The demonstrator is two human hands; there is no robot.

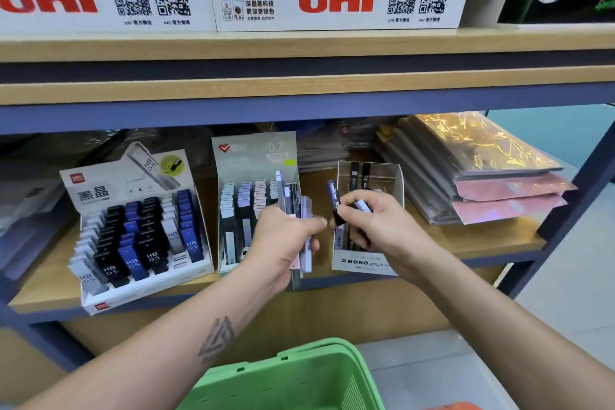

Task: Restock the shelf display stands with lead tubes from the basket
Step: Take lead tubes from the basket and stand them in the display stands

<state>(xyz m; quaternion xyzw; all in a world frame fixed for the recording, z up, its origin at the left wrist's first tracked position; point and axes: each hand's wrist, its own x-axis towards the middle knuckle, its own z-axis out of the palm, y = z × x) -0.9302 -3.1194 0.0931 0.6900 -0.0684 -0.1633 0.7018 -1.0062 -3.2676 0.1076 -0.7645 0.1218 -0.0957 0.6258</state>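
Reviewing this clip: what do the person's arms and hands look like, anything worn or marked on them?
Both forearms are bare, with no sleeves in view. The left hand and right hand wear no gloves, and no rings, watch or bracelet can be seen. The left forearm carries a dark tattoo of overlapping triangular, angular lines. No marking shows on the right forearm.
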